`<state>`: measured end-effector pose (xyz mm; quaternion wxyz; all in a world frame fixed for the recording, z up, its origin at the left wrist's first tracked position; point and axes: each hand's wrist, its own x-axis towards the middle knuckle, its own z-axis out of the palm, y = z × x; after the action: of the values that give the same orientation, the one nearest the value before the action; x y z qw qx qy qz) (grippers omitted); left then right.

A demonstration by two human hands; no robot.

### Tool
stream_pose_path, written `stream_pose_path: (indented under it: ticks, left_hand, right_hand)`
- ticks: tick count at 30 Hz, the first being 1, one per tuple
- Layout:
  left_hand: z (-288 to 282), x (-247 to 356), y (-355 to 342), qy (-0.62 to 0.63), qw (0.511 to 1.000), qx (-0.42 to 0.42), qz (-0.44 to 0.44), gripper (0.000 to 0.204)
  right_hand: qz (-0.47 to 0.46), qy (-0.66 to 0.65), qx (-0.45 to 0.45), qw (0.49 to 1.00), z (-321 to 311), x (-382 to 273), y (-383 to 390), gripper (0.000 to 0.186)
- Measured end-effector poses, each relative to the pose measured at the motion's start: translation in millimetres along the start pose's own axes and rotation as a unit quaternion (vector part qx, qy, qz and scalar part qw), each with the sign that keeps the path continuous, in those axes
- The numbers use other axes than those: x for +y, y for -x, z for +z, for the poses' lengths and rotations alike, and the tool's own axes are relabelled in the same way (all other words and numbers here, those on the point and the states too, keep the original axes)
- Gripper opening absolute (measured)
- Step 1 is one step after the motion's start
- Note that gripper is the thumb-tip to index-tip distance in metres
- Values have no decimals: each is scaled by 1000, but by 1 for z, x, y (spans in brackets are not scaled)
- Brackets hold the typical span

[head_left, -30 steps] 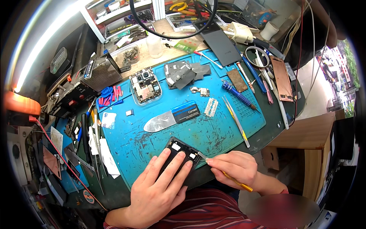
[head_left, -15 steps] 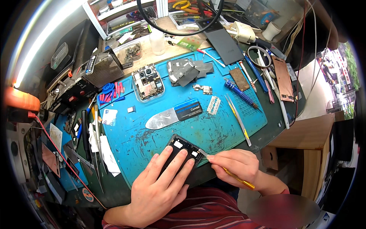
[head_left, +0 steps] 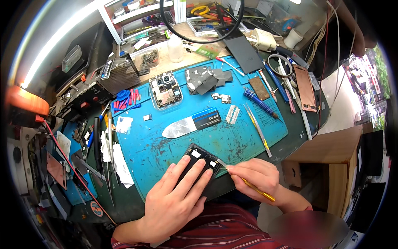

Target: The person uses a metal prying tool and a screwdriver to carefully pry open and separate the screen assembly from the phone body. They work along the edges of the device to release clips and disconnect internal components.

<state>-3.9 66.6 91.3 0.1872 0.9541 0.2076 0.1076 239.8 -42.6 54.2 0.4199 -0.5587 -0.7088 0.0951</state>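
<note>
Under my left hand (head_left: 176, 199) lies a black phone frame (head_left: 199, 150) with small white patches, near the front edge of the blue mat (head_left: 153, 153). My left fingers spread over its face, and the thumb runs along its near right side, gripping it. In a pinch, my right hand (head_left: 257, 178) holds a slim gold-handled craft knife (head_left: 259, 190). Its thin blade touches the frame's right edge close to the upper corner. Most of the frame is hidden by my left hand.
Beyond the frame lie a broad metal pry blade (head_left: 178, 128), a perforated razor blade (head_left: 232, 114), tweezers (head_left: 258, 130) and a blue screwdriver (head_left: 261, 102). A circuit board in a clear tray (head_left: 166, 107) sits farther back. Long tools and white tissue (head_left: 121, 166) lie left.
The whole view has shifted slightly. Both hands keep nearly the same pose, and the knife blade stays at the frame's right edge.
</note>
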Motion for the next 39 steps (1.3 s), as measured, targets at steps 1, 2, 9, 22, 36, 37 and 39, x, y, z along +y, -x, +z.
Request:
stream_pose_path:
  ticks: [1, 2, 9, 22, 36, 37, 39]
  left_hand:
    - [0, 1, 0, 0, 1000, 3, 0, 68]
    - [0, 1, 0, 0, 1000, 6, 0, 68]
    - [0, 0, 2, -1, 1000, 10, 5, 65]
    - [2, -1, 4, -3, 1000, 13, 5, 67]
    - [7, -3, 4, -7, 1000, 25, 8, 69]
    - [6, -3, 4, -5, 1000, 27, 8, 69]
    - [6, -2, 5, -1, 1000, 25, 11, 69]
  right_hand:
    - [-2, 0, 2, 1000, 0, 0, -1, 42]
    - [-3, 1, 4, 1000, -1, 0, -3, 41]
    - [13, 8, 0, 1000, -1, -4, 2, 37]
    - [25, -2, 5, 1000, 6, -8, -11, 31]
    - [48, -2, 9, 999, 10, -11, -13, 30]
    - [50, 4, 3, 999, 7, -12, -9, 30]
    - [52, -7, 3, 999, 5, -12, -9, 30]
